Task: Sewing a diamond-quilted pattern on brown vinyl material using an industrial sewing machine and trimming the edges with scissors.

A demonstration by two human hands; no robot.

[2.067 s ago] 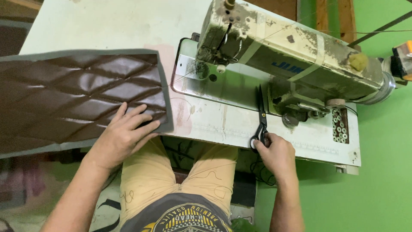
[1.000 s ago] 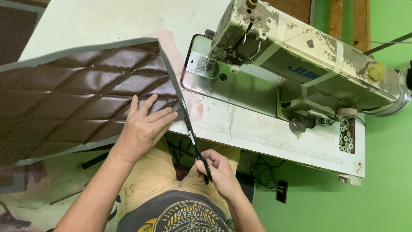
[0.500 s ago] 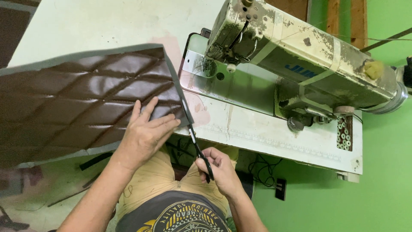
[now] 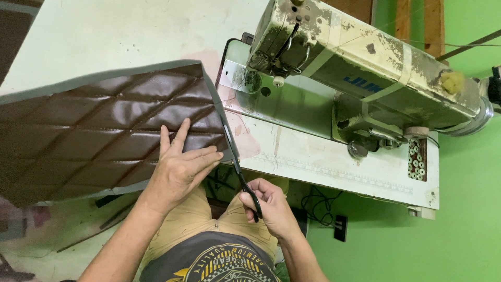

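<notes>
Nearest me, my right hand (image 4: pixel 271 206) is clamped on the black scissors (image 4: pixel 241 172), blades running along the panel's (image 4: pixel 104 130) right edge, while my left hand (image 4: pixel 180 167) lies flat with fingers spread on that brown quilted panel on the table (image 4: pixel 104 36), the sewing machine (image 4: pixel 360 68) beyond.

Left hand (image 4: pixel 183 166) flat on brown quilted panel (image 4: pixel 104 130), fingers spread, centre frame. Right hand (image 4: pixel 271 206) gripping black scissors (image 4: pixel 239 169), blades along panel's right grey edge. Worn sewing machine (image 4: pixel 360 68) upper right on white table (image 4: pixel 104 36).
</notes>
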